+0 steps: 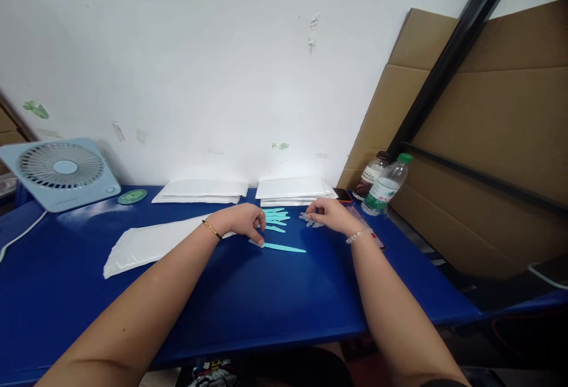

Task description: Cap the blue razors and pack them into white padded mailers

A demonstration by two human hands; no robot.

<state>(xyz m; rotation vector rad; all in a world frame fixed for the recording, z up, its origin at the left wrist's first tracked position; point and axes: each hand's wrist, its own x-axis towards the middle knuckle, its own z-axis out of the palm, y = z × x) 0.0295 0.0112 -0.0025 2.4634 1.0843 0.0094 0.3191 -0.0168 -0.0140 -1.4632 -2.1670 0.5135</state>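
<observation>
My left hand [242, 221] pinches one end of a slim turquoise stick [284, 248], shaped like a small plastic knife, its thin end pointing right over the blue table. Just behind these fingers, several similar turquoise sticks [277, 217] lie fanned out, their left ends hidden by the hand. My right hand [331, 214] is closed, thumb and fingers together at a small pile of clear plastic pieces [313, 222]. It appears to grip one piece, though the fingers partly cover it. Under my left wrist lies a white padded envelope [146, 245].
Stacked white envelopes [293, 189] and another white packet [199, 190] rest along the wall. A blue fan [66, 174] and a green disc [132, 196] are at left. Plastic bottles [384, 189] and a phone [377, 239] lie at right, near cardboard [488, 138]. The table [266, 304] ends in front.
</observation>
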